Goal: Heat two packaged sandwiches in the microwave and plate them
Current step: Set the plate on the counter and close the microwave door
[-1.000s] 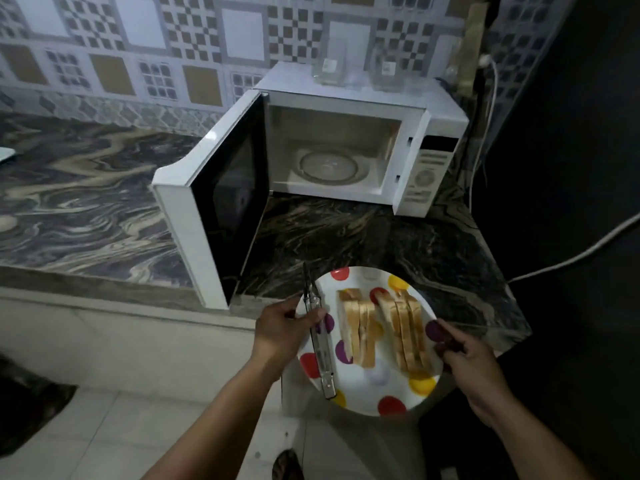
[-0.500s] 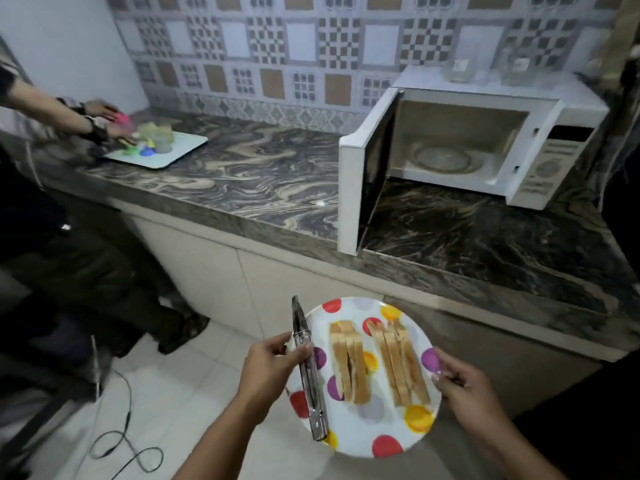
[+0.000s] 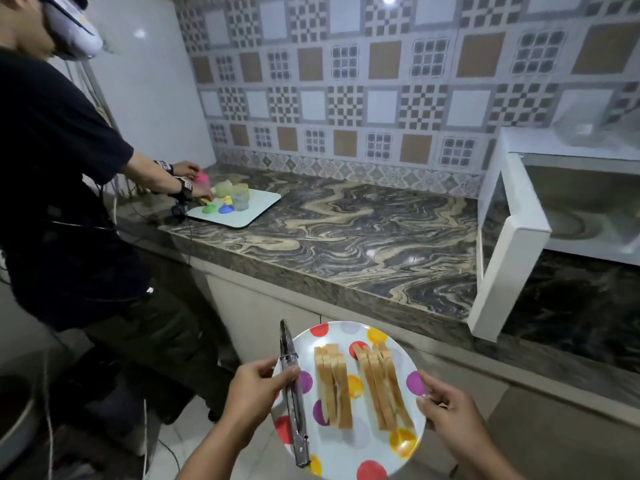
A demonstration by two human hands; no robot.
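- The left hand (image 3: 256, 393) curls its fingers round the left rim of the plate (image 3: 349, 455), and its thumb presses a pair of metal tongs (image 3: 292, 396) down against that rim
- The tongs lie along the plate's left edge, arms closed together, their tip reaching past the far rim
- The right hand (image 3: 450, 417) pinches the right rim, thumb on top and the other fingers curled beneath
- Between the two hands the plate, white with coloured dots, is held in the air in front of the counter's edge, above the tiled floor
- Two sandwiches sit side by side on the plate: the left sandwich (image 3: 333, 386) and the right sandwich (image 3: 382, 386), each standing on edge so the slices show, a narrow gap between them
- Beyond the plate runs the marbled counter (image 3: 363, 233)
- At the right end of it stands the white microwave (image 3: 571, 202) with its door (image 3: 505, 244) swung open toward the camera
- At the far left end another person (image 3: 69, 188) in dark clothes handles small coloured things on a white tray (image 3: 256, 211)
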